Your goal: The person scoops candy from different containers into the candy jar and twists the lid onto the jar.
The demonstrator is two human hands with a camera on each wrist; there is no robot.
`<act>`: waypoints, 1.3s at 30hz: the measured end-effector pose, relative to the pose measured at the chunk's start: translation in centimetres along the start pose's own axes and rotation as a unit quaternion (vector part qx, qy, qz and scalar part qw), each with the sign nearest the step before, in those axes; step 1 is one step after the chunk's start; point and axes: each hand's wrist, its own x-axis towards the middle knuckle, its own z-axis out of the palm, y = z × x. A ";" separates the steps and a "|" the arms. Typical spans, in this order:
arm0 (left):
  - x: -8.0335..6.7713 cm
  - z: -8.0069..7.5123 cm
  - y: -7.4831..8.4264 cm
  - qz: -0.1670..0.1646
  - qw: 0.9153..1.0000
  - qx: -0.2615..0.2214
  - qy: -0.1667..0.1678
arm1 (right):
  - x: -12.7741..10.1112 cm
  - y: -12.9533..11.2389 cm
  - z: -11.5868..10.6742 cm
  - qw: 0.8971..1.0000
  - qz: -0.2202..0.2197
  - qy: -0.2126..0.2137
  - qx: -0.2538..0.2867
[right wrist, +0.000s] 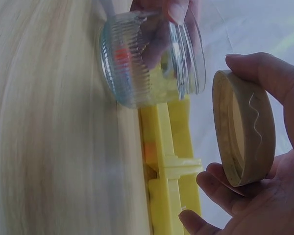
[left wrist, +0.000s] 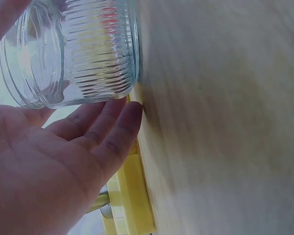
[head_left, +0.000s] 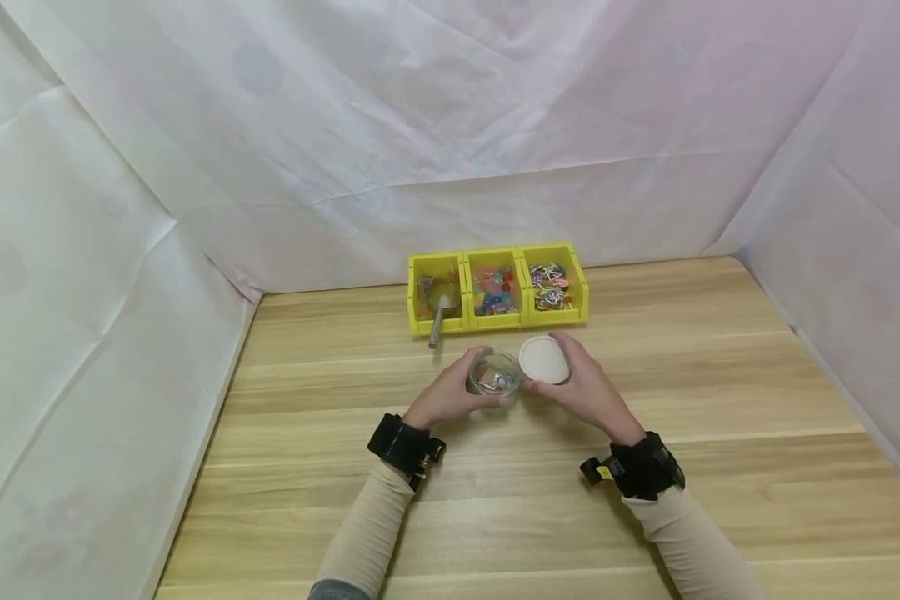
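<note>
A clear glass jar (head_left: 493,375) with ribbed sides stands upright, its base right at the wooden tabletop. Several small colourful pieces lie in the bottom of it. My left hand (head_left: 450,392) holds the jar from the left, thumb on the near side and fingers round the far side. Just right of the jar's mouth, my right hand (head_left: 588,387) grips a round beige lid (head_left: 544,360) by its rim between thumb and fingers. The lid (right wrist: 245,129) is raised off the jar, and its hollow underside is turned toward the glass in the right wrist view.
Behind the jar stand three joined yellow bins (head_left: 495,321). A metal scoop (head_left: 437,325) rests in the left bin, handle over the front edge. Colourful bead-like pieces (head_left: 495,287) fill the middle bin; striped pieces (head_left: 549,283) lie in the right one. White cloth (head_left: 450,150) surrounds the table.
</note>
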 end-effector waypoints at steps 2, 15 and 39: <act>0.0 0.1 -0.1 0.003 1.000 0.002 0.000 | 0.0 -0.2 0.3 1.000 -0.005 -0.002 0.003; 0.2 0.1 -0.1 0.020 1.000 0.001 -0.001 | 1.0 -2.1 1.9 0.998 -0.037 -0.025 0.032; 0.4 0.1 -0.1 0.022 0.999 -0.027 -0.002 | 1.7 -3.0 4.1 0.997 -0.057 -0.057 0.016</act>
